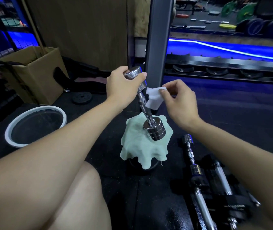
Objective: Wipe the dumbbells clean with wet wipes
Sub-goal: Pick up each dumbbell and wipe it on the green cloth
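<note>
A chrome dumbbell [146,106] stands tilted, its lower head resting on a pale green cloth [142,146] draped over a dark round object. My left hand [123,85] grips the upper head from above. My right hand [179,100] pinches a white wet wipe [154,97] just to the right of the dumbbell's handle, touching or nearly touching it. A second chrome dumbbell [191,154] lies on the black floor to the right, partly under my right forearm.
A white-rimmed round basin [16,120] sits on the floor at left, behind it a cardboard box [37,72] and a small black weight plate [82,97]. A grey upright post [159,39] stands just behind the dumbbell. Chrome bars and black parts [218,188] lie at lower right.
</note>
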